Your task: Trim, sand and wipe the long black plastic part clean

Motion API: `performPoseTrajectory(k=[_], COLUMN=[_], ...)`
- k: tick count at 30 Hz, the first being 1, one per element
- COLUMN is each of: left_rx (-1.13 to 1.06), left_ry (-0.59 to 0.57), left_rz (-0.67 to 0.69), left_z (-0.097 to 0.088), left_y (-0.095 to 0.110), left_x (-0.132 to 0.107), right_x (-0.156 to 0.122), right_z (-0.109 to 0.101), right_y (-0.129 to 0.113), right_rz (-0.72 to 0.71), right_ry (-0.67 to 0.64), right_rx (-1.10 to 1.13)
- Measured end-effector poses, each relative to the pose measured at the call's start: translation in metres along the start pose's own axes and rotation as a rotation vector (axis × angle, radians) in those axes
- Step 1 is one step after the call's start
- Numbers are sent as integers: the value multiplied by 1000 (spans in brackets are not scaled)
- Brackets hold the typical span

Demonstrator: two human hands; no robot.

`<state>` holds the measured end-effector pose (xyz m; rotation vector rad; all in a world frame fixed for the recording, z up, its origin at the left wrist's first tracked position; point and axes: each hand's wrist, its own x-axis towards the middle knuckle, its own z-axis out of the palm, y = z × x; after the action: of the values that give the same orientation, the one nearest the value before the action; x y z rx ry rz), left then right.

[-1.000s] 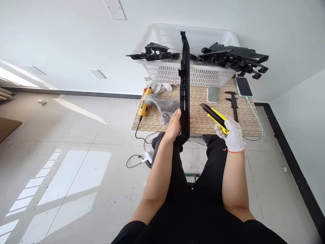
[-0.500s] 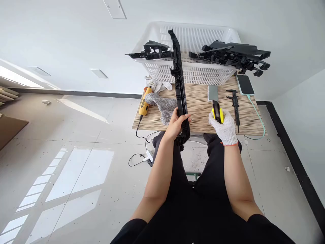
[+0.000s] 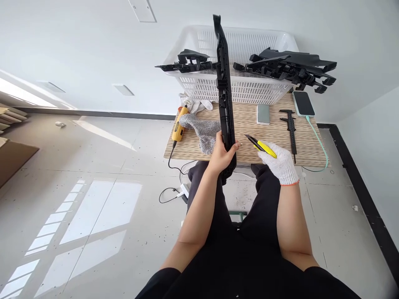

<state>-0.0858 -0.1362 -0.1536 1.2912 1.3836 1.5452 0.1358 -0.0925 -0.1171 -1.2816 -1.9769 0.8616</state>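
Note:
My bare left hand is wrapped round the lower end of a long black plastic part, which stands nearly upright above the small wooden table. My right hand, in a white knit glove, grips a yellow utility knife. The knife's black tip points left toward the part and stops a short way from it. A grey glove lies on the table just left of my left hand.
A white slatted basket at the table's back carries several black plastic parts across its rim. On the table lie a yellow rotary tool, a grey block, a black caliper and a phone on a green cable.
The long part has been raised and stood more upright. The knife has swung from pointing away to pointing left at the part, and my right hand has shifted slightly right.

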Motion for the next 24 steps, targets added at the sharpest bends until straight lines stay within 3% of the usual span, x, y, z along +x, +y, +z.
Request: performPoseTrajectory(k=[4, 13, 24], left_rx=[164, 318, 344], left_ry=[18, 46, 31], left_rz=[57, 170, 156], left_z=[3, 6, 8], left_y=[5, 9, 10], left_x=[-6, -16, -21], right_x=[-9, -22, -19], right_z=[-8, -20, -19], right_y=[5, 7, 9], right_rz=[-160, -281, -282], right_ry=[2, -48, -111], right_rx=[-190, -440, -569])
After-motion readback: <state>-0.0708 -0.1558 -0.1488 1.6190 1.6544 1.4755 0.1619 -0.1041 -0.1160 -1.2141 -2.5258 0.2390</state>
